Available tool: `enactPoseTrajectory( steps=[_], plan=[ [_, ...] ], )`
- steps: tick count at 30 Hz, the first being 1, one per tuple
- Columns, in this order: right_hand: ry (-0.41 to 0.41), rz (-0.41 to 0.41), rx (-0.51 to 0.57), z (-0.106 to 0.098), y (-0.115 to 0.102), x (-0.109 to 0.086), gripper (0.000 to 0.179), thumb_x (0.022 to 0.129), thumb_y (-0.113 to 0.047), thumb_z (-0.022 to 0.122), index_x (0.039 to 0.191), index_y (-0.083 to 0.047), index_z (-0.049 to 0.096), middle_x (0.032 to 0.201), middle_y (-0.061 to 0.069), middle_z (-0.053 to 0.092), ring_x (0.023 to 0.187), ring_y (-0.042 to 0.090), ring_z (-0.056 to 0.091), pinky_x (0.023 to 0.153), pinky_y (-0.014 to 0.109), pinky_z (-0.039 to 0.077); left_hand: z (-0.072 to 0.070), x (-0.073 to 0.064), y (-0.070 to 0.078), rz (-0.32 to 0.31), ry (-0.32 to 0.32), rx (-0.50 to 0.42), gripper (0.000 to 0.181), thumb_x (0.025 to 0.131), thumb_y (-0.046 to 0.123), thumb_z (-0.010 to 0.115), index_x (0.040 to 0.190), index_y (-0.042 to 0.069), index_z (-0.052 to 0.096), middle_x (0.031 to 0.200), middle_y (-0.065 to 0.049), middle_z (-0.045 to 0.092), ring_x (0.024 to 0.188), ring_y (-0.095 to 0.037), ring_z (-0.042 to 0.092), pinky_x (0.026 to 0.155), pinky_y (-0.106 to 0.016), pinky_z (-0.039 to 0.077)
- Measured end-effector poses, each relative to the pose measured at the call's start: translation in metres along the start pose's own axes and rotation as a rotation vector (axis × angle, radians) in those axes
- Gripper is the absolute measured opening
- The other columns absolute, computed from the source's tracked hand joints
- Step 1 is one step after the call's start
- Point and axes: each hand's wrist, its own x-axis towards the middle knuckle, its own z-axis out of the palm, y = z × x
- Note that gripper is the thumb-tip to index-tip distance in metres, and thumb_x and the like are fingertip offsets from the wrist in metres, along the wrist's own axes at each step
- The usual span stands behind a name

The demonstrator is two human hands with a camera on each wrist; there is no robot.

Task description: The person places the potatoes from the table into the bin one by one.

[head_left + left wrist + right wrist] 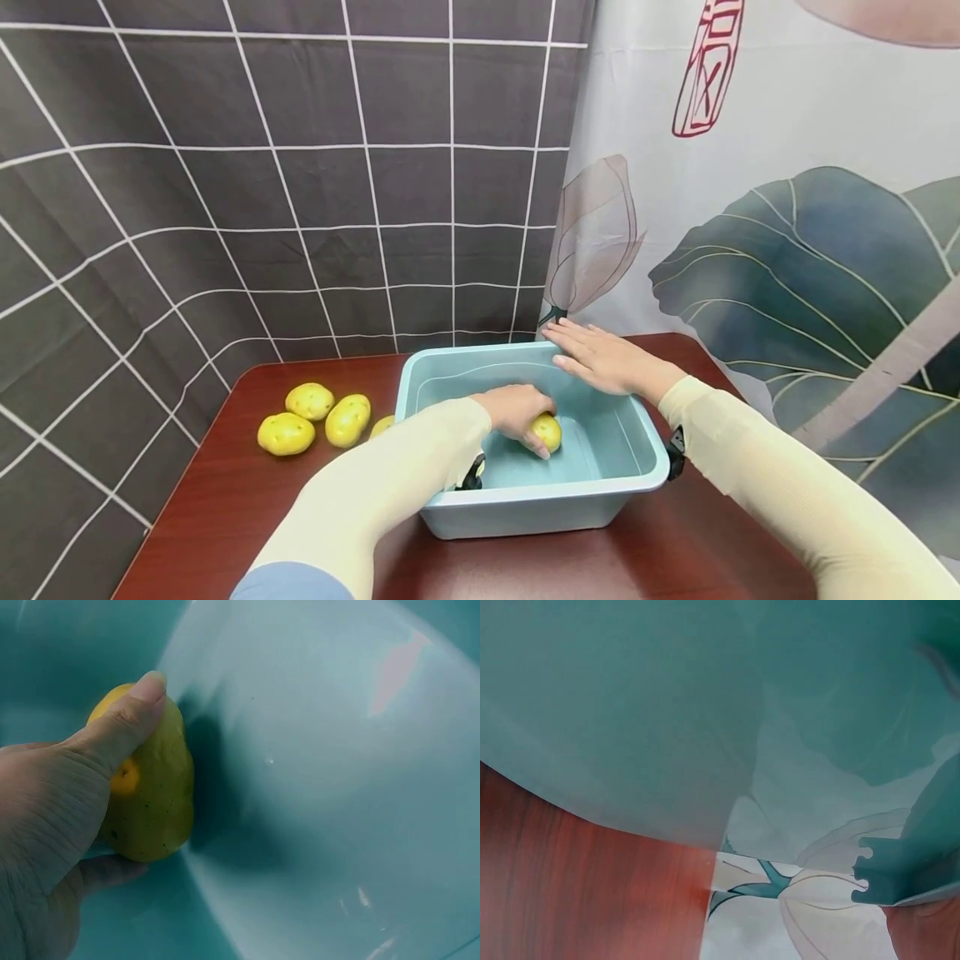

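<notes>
My left hand (517, 411) is down inside a light blue plastic basin (525, 521) and grips a yellow potato (547, 432). In the left wrist view the thumb lies across the potato (161, 802), close above the pale basin floor (337, 787). My right hand (600, 358) is at the basin's back right corner, fingers straight and spread a little; whether it touches the rim cannot be told. The right wrist view shows mainly the basin's outer wall (630, 727).
Several more yellow potatoes (348, 421) lie on the dark red wooden table (217, 500) left of the basin, one partly hidden behind the left arm. A dark grid-patterned cloth (405, 183) and a white floral curtain (637, 92) hang behind the table.
</notes>
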Motion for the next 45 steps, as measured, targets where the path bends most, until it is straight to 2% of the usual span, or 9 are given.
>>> enactPoseTrajectory(
  steps=[5, 12, 20, 27, 31, 36, 40, 45],
  plan=[
    [-0.002, 0.004, 0.002, 0.000, 0.000, 0.001, 0.061, 0.101, -0.053, 0.029, 0.154, -0.022, 0.022, 0.158, -0.001, 0.021, 0.146, 0.022, 0.012, 0.114, 0.054, 0.014, 0.003, 0.003, 0.002, 0.014, -0.002, 0.013, 0.063, 0.071, 0.056, 0.078, 0.115, 0.012, 0.065, 0.091, 0.009, 0.063, 0.075, -0.004, 0.056, 0.070, -0.019, 0.045],
    [0.006, 0.005, 0.010, 0.000, -0.001, -0.001, 0.061, 0.102, -0.052, 0.030, 0.154, -0.021, 0.024, 0.158, 0.001, 0.023, 0.146, 0.023, 0.012, 0.114, 0.054, 0.014, 0.005, 0.005, 0.008, 0.039, 0.012, 0.041, 0.069, 0.071, 0.055, 0.079, 0.123, 0.013, 0.062, 0.107, 0.006, 0.065, 0.091, -0.005, 0.058, 0.083, -0.019, 0.045],
    [0.000, 0.000, 0.006, -0.002, -0.001, -0.001, 0.060, 0.102, -0.050, 0.032, 0.154, -0.019, 0.025, 0.157, 0.003, 0.025, 0.146, 0.024, 0.013, 0.114, 0.055, 0.014, -0.007, 0.007, 0.010, 0.037, 0.059, 0.045, 0.066, 0.073, 0.051, 0.079, 0.124, 0.012, 0.063, 0.115, 0.004, 0.066, 0.097, -0.006, 0.057, 0.088, -0.022, 0.045],
    [0.001, 0.001, 0.011, -0.003, -0.003, -0.001, 0.060, 0.102, -0.049, 0.032, 0.153, -0.018, 0.025, 0.157, 0.004, 0.025, 0.146, 0.023, 0.013, 0.113, 0.055, 0.014, -0.027, 0.004, 0.011, 0.015, 0.042, 0.010, 0.063, 0.076, 0.048, 0.078, 0.126, 0.013, 0.062, 0.124, 0.003, 0.063, 0.113, -0.009, 0.057, 0.098, -0.024, 0.042],
    [-0.004, 0.005, 0.005, 0.000, -0.004, -0.003, 0.061, 0.102, -0.050, 0.031, 0.153, -0.018, 0.025, 0.158, 0.003, 0.024, 0.146, 0.023, 0.013, 0.113, 0.055, 0.014, -0.037, 0.000, 0.010, -0.011, 0.032, -0.063, 0.061, 0.077, 0.044, 0.078, 0.127, 0.012, 0.062, 0.123, -0.002, 0.064, 0.110, -0.011, 0.059, 0.096, -0.025, 0.044],
    [-0.006, 0.014, 0.003, 0.000, -0.004, -0.006, 0.060, 0.102, -0.050, 0.030, 0.154, -0.019, 0.025, 0.158, 0.002, 0.024, 0.146, 0.022, 0.013, 0.113, 0.055, 0.015, -0.042, 0.000, 0.008, -0.015, 0.016, -0.123, 0.061, 0.077, 0.043, 0.078, 0.127, 0.011, 0.062, 0.117, -0.006, 0.067, 0.106, -0.014, 0.062, 0.092, -0.025, 0.046],
    [0.010, 0.012, 0.007, -0.001, -0.003, -0.004, 0.058, 0.102, -0.048, 0.033, 0.154, -0.022, 0.024, 0.157, 0.002, 0.025, 0.146, 0.022, 0.013, 0.113, 0.055, 0.015, -0.045, 0.000, 0.006, -0.034, -0.005, -0.110, 0.063, 0.077, 0.045, 0.077, 0.129, 0.013, 0.060, 0.119, -0.003, 0.066, 0.107, -0.012, 0.061, 0.093, -0.025, 0.046],
    [-0.001, 0.010, 0.016, -0.002, 0.001, -0.001, 0.057, 0.103, -0.047, 0.033, 0.154, -0.024, 0.023, 0.158, 0.000, 0.023, 0.146, 0.020, 0.011, 0.114, 0.053, 0.014, -0.050, -0.002, 0.012, -0.064, -0.099, -0.057, 0.068, 0.078, 0.045, 0.077, 0.135, 0.015, 0.056, 0.128, -0.002, 0.062, 0.113, -0.013, 0.058, 0.098, -0.027, 0.043]
  ],
)
